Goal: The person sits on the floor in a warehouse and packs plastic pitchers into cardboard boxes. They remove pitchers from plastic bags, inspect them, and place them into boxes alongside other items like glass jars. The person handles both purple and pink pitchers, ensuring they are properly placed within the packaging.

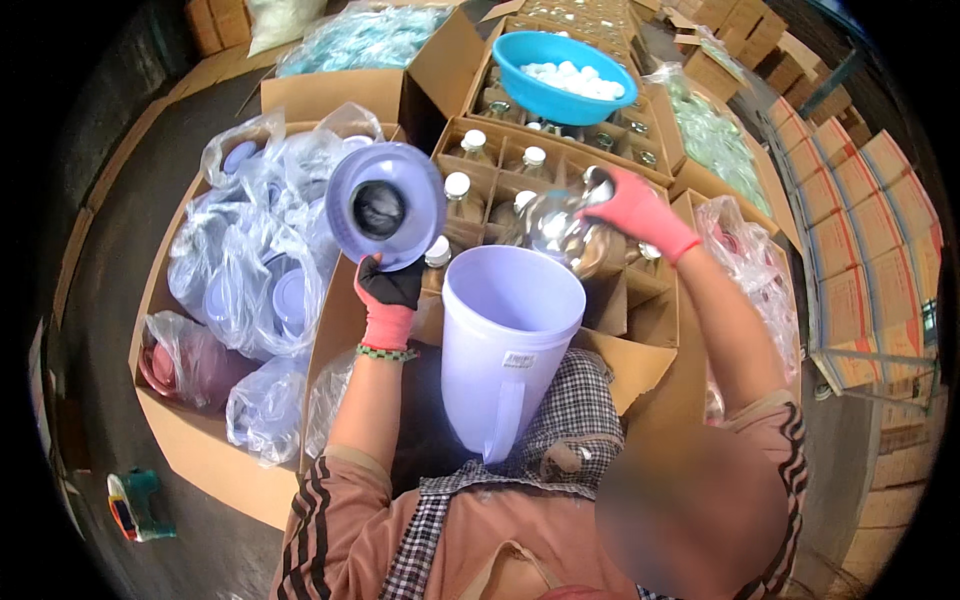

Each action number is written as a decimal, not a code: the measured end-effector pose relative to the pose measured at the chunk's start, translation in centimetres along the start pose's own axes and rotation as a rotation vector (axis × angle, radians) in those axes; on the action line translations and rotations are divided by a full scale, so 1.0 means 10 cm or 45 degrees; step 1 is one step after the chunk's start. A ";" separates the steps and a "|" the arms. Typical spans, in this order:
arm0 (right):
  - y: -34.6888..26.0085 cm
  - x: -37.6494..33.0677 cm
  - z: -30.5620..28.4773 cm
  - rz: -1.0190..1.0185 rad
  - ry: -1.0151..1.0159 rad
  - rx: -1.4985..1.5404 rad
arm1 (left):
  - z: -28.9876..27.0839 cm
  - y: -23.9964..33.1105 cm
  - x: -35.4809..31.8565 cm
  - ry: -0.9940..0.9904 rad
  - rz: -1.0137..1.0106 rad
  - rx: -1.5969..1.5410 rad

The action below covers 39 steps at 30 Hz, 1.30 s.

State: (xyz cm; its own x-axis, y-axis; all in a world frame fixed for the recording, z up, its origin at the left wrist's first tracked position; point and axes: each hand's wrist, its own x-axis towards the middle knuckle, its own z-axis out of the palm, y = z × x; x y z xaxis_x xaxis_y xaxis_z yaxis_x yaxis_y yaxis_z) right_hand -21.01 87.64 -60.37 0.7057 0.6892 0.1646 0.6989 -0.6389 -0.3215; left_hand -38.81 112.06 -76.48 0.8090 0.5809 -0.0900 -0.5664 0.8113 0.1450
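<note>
I see my left hand (388, 292), in a black and pink glove, with its fingers closed around the edge of a round purple lid (385, 205) that it holds up and tilted toward me. My right hand (638, 212), in a pink glove, has its fingers wrapped around the neck of a clear glass bottle (562, 228), which hangs in the air just above and behind the open mouth of a tall pale purple jug (505, 350). The jug stands in front of my body, and I cannot tell what holds it up. I think the glass could slip, since gloves on smooth glass do not grip well, and it could bang on the jug rim or on the other bottles below and break. The jug could tip over too if something bumps it, as no hand steadies it. The lid is held only by its edge, so it might drop. Around me there is a cardboard box of capped bottles (520, 170), a blue bowl (563, 75) of white caps sitting on top, and a box of plastic bags (250, 260) with more purple lids at my left. The boxes crowd close, so there is little room to move.
</note>
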 end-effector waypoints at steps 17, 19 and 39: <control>-0.16 -1.00 0.32 0.319 0.456 2.244 | 1.22 -0.57 0.05 -1.111 -0.248 0.211; -0.26 -0.89 0.33 0.065 0.347 1.832 | 1.32 -0.41 0.03 -1.062 -0.135 0.324; -0.13 -0.76 0.35 0.098 -0.029 1.152 | 0.84 -0.42 -0.40 -0.987 0.027 0.752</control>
State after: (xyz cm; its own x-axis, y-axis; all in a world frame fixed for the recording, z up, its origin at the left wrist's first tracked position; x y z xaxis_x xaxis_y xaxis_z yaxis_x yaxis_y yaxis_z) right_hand -27.67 84.43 -64.48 0.7374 0.6685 0.0971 0.2847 -0.1773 -0.9421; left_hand -38.39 105.77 -68.41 0.7983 0.2187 0.5611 -0.5830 0.5145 0.6289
